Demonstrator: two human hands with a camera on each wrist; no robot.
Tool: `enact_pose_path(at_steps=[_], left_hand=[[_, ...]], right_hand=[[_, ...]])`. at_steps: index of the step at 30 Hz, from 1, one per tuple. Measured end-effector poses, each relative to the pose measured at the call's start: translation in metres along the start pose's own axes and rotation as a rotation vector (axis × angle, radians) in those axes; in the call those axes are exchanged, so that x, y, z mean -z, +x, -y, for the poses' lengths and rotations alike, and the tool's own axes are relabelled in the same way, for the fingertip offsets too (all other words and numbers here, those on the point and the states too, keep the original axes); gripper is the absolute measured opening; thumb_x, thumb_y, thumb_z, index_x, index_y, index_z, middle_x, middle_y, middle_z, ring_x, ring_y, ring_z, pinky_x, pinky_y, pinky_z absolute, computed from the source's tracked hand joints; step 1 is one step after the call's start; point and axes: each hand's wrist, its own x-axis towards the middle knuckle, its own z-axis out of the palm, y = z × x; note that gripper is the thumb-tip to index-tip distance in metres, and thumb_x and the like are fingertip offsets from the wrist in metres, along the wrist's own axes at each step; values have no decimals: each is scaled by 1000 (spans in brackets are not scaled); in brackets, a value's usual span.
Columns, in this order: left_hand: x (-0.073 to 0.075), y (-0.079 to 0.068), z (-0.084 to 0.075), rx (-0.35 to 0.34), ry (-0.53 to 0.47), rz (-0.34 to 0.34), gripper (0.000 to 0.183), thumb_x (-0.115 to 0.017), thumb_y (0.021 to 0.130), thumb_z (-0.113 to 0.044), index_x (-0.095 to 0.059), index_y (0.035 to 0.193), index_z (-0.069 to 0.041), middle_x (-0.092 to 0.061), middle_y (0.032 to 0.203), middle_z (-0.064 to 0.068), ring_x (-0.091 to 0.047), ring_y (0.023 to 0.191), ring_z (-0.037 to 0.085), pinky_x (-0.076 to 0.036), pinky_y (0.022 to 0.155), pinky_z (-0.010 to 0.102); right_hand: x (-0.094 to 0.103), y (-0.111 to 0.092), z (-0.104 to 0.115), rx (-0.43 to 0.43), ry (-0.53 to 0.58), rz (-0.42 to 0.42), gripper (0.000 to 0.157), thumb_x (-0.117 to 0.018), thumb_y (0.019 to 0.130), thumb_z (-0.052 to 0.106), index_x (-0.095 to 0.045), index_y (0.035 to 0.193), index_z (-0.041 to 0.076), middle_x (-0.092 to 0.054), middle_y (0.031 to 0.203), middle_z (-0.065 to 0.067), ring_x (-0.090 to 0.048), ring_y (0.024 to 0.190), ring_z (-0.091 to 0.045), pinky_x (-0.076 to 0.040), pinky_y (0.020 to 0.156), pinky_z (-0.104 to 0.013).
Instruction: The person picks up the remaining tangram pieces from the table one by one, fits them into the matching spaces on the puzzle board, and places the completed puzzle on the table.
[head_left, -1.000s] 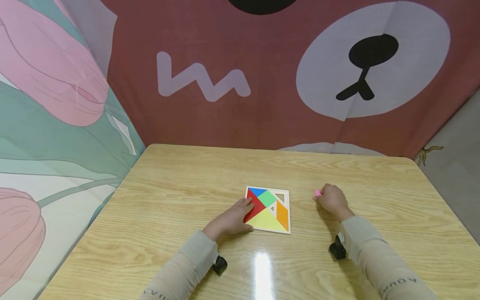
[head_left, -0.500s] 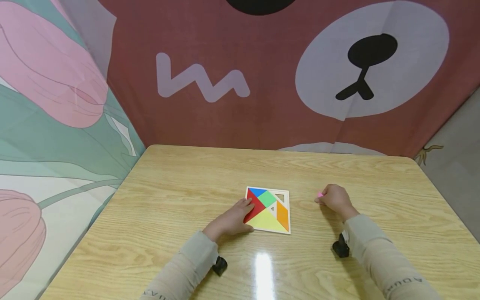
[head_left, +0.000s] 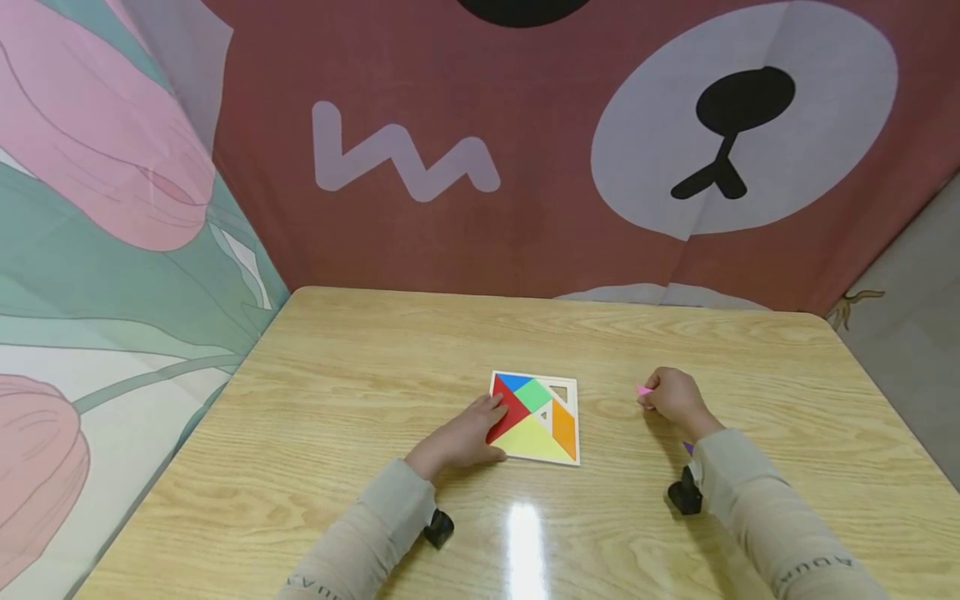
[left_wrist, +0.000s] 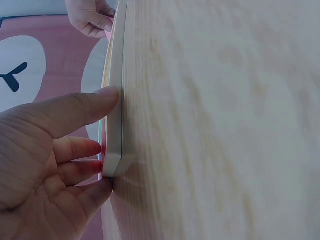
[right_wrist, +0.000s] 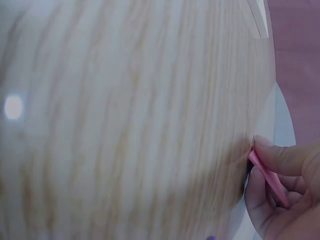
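Note:
A square tangram board (head_left: 572, 400) lies on the table, holding blue, green, red, yellow and orange pieces and two bare triangular recesses. My left hand (head_left: 461, 435) rests at its left corner, fingers on the red triangle (head_left: 510, 411). In the left wrist view the thumb presses the pale edge of the board (left_wrist: 116, 120). To the right, apart from the board, my right hand (head_left: 675, 400) pinches a pink tangram piece (head_left: 643, 390) between thumb and fingers. In the right wrist view this pink piece (right_wrist: 272, 181) stands tilted on its edge, partly hidden by the fingers.
A purple piece (head_left: 687, 448) peeks out beside the right sleeve, mostly covered. The wooden table (head_left: 360, 358) reaches back to a cloth backdrop (head_left: 525, 225) with a bear print. Light glares off the table's near part.
My right hand has shifted slightly right with the pink piece, turning it a little in the fingertips. The purple piece's tip has come into sight by the sleeve. The left hand stays put.

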Motion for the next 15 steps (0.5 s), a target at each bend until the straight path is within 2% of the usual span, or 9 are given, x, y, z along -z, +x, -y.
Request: enact_pose_path(at_steps=[8,15], left_hand=[[0,0,1,-17,-6,-12,68,-64,77,-25,-33,132,0,-21,140,12,-13,128,25,-17,102,32],[0,0,0,-6,-5,-10,68,-64,77,-26,-33,132,-1,-21,140,11,-12,128,24,-17,102,32]], right_hand=[[-5,2,0,-56,170,37,10,-53,79,-6,-51,87,-11,-57,70,-10,-53,56,-12,-44,48,-23],[-6,1,7,-60,283,29,13,-53,78,-9,-48,90,-13,-55,76,-17,-57,60,-13,-49,53,-23]])
